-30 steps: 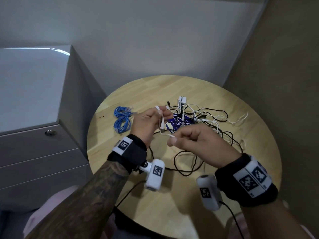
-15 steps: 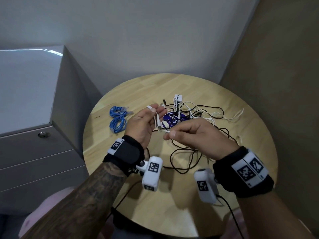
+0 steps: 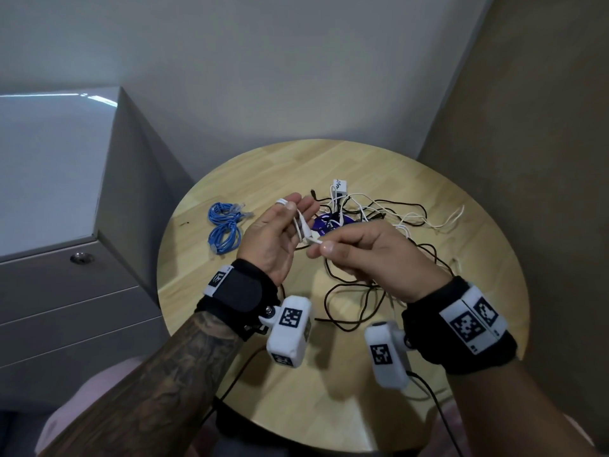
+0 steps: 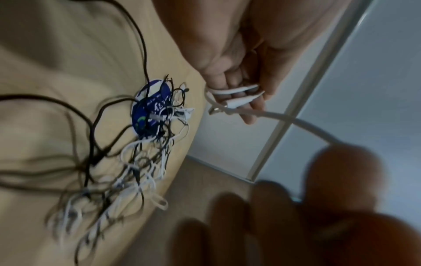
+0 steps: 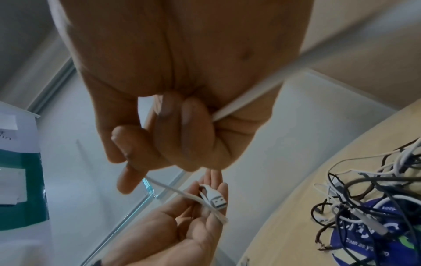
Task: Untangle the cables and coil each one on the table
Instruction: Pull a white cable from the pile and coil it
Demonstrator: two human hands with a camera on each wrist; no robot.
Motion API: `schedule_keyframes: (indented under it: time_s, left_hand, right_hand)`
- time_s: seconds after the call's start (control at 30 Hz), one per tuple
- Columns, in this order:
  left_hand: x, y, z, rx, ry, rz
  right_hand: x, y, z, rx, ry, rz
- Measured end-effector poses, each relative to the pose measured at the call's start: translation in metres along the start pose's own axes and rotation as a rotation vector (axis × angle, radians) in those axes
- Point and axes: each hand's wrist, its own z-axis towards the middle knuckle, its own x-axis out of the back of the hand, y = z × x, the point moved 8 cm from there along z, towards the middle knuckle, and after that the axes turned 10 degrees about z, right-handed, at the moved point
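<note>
My left hand (image 3: 296, 209) is raised over the round wooden table (image 3: 362, 390), fingers straight, with a white cable (image 3: 301, 230) looped round them. Its thumb pins the loops (image 4: 237, 90) against the fingers. The USB plug (image 5: 215, 200) lies across the fingertips of that hand (image 5: 205, 219). My right hand (image 3: 329, 250) is a fist (image 5: 173, 144) gripping the same cable a short way along. The cable runs taut between the hands. Behind them lies a tangle of black and white cables (image 3: 379, 219) over a round blue disc (image 3: 324, 222).
A coiled blue cable (image 3: 224, 225) lies at the table's left side. A small white adapter (image 3: 339, 186) sits at the far edge of the tangle. A grey drawer cabinet (image 3: 66, 192) stands close on the left, walls behind and to the right.
The left hand's fingers have straightened out from a pinch, showing the loops and plug. The right hand has kept its grip and moved closer to the left palm.
</note>
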Motion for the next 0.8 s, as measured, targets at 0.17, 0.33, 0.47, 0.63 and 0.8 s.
schedule_keyframes:
  time_s: [0.17, 0.33, 0.47, 0.63, 0.8]
  left_hand:
    - [-0.012, -0.004, -0.008, -0.061, -0.056, 0.302]
    - [-0.036, -0.024, -0.02, 0.082, -0.323, 0.649]
    - [-0.047, -0.031, -0.034, 0.302, -0.446, 0.574]
    - [-0.035, -0.004, -0.027, 0.299, -0.378, 0.063]
    - [0.006, 0.009, -0.003, 0.089, -0.062, 0.013]
  right_hand:
    - [0.013, -0.013, 0.0, 0.074, 0.101, 0.017]
    - [0.056, -0.017, -0.002, 0.224, 0.428, -0.197]
    - [0.07, 0.001, 0.003, 0.23, 0.527, -0.255]
    - [0.038, 0.049, 0.016, 0.007, 0.282, -0.37]
    - [-0.023, 0.073, 0.017, -0.13, -0.032, -0.484]
